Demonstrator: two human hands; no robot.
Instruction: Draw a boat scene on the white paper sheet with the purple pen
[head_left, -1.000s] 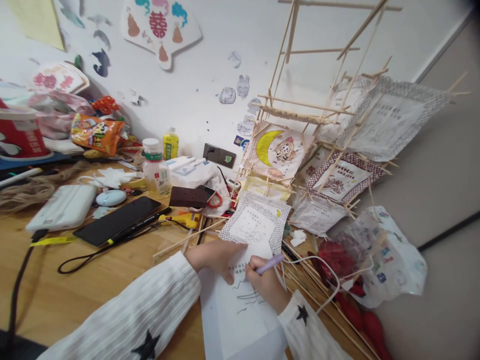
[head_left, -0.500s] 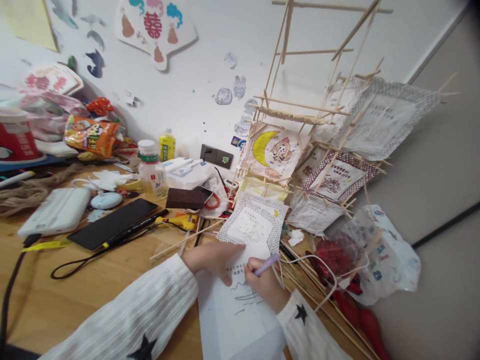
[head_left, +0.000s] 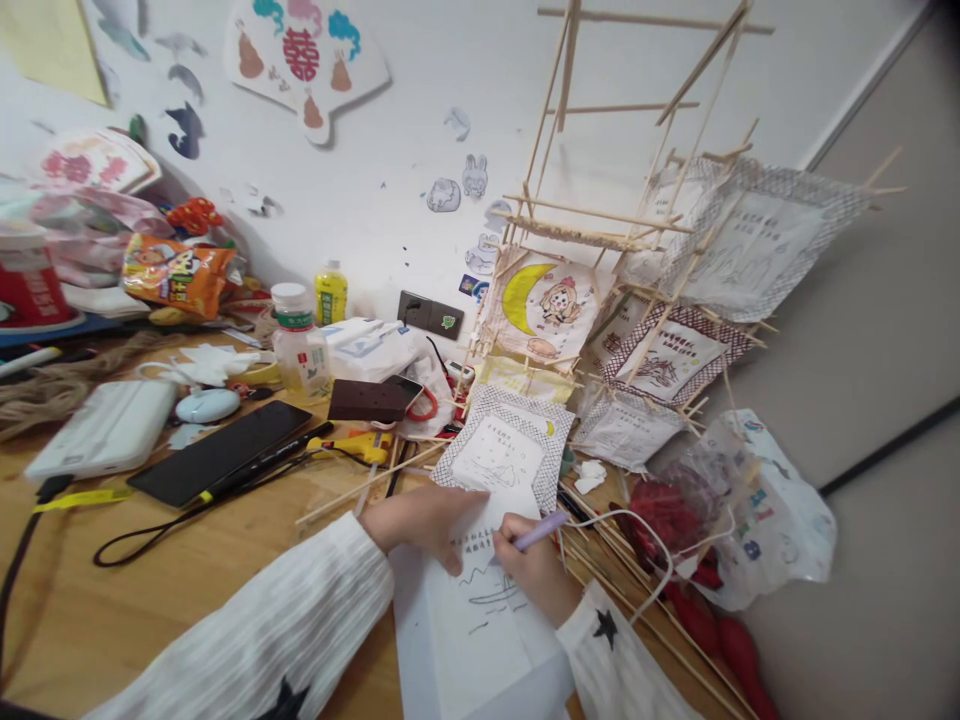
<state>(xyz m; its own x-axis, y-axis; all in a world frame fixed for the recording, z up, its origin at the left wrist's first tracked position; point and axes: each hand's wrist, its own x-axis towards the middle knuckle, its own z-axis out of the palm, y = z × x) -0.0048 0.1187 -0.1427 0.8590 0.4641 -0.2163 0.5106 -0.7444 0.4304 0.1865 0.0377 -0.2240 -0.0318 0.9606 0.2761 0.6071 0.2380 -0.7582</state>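
Note:
My right hand [head_left: 534,568] is closed around a light purple pen [head_left: 543,529], its tip hidden behind the fingers near the lettering. Under both hands lies a white sheet of paper [head_left: 480,665] with black written characters and line drawings of waves and a boat. My left hand [head_left: 429,525] rests on the sheet's upper left part, fingers stretched out and thumb apart. Just beyond, a drawn panel [head_left: 501,452] with a cross-hatched border and a small yellow moon touches the sheet's top edge.
A wooden stick frame [head_left: 611,232] hung with drawn panels rises behind. Loose sticks [head_left: 645,620] and a clear plastic bag [head_left: 776,530] lie right. On the left are a black phone [head_left: 221,455], a white power bank [head_left: 105,430], a yellow glue gun [head_left: 360,446] and a bottle [head_left: 300,345].
My right hand with the pen has shifted very slightly right along the lettering. The left hand stays on the paper. The whole view has moved a little.

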